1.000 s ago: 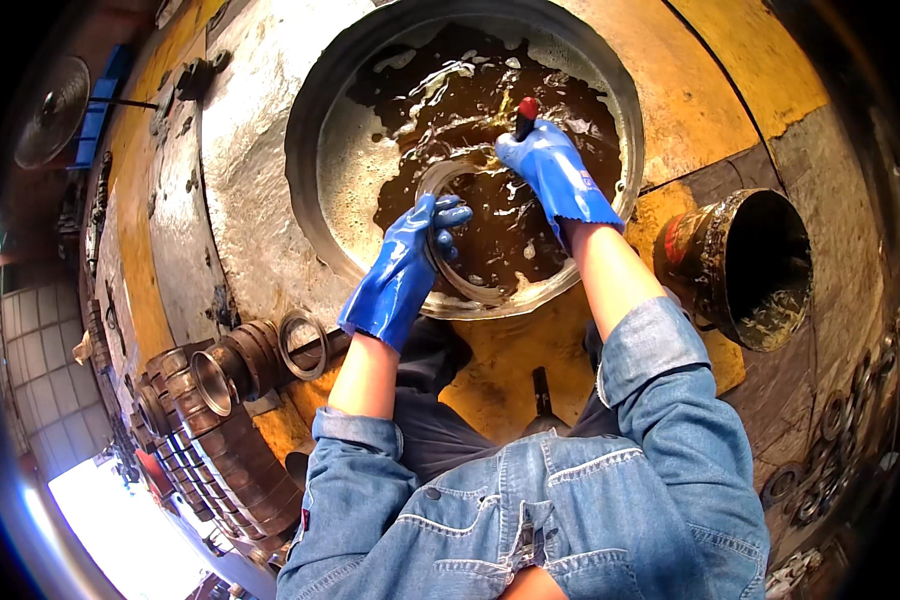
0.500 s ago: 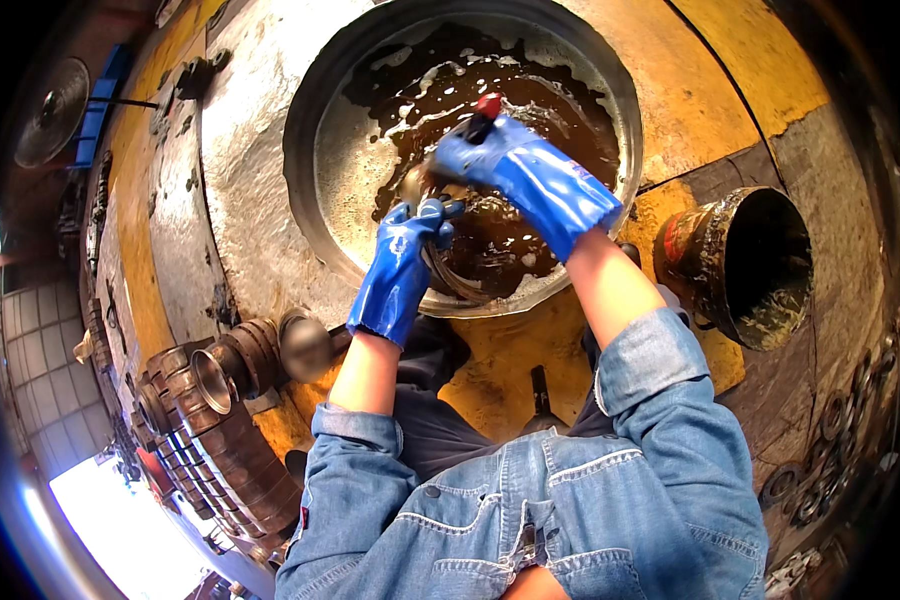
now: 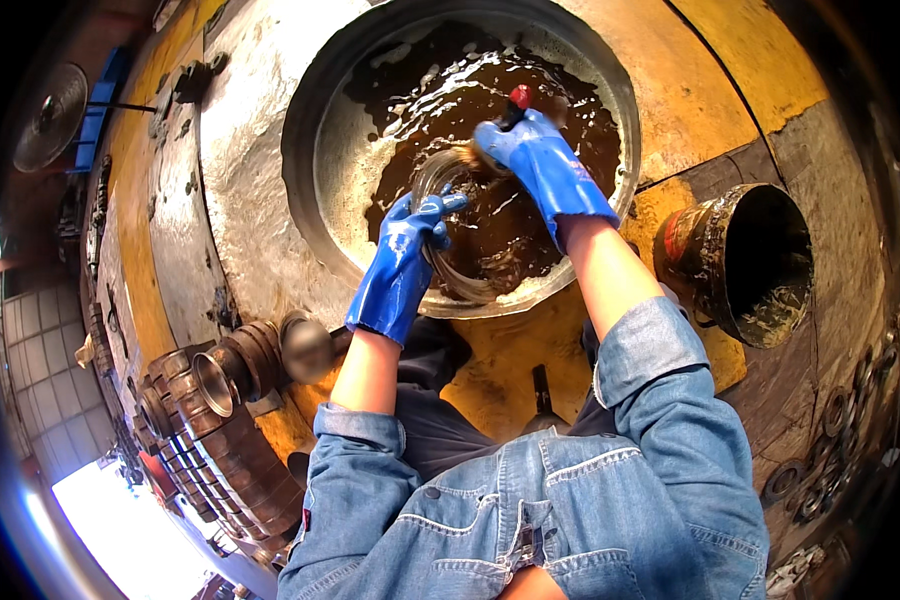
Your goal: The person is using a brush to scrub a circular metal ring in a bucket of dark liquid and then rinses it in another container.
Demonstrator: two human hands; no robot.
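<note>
Your right hand (image 3: 542, 150), closed round a red-tipped brush (image 3: 520, 97), has swung back from your left hand (image 3: 410, 225); the left, half curled, grips the metal ring (image 3: 435, 175) in the tub (image 3: 300, 160); the bristles (image 3: 468, 156) blur at its far side, so scrubbing seems shifted there

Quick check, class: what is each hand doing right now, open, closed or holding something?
Left hand, blue-gloved: closed on a round grey metal ring.
Right hand, blue-gloved: closed on a red-tipped black handle.
</note>
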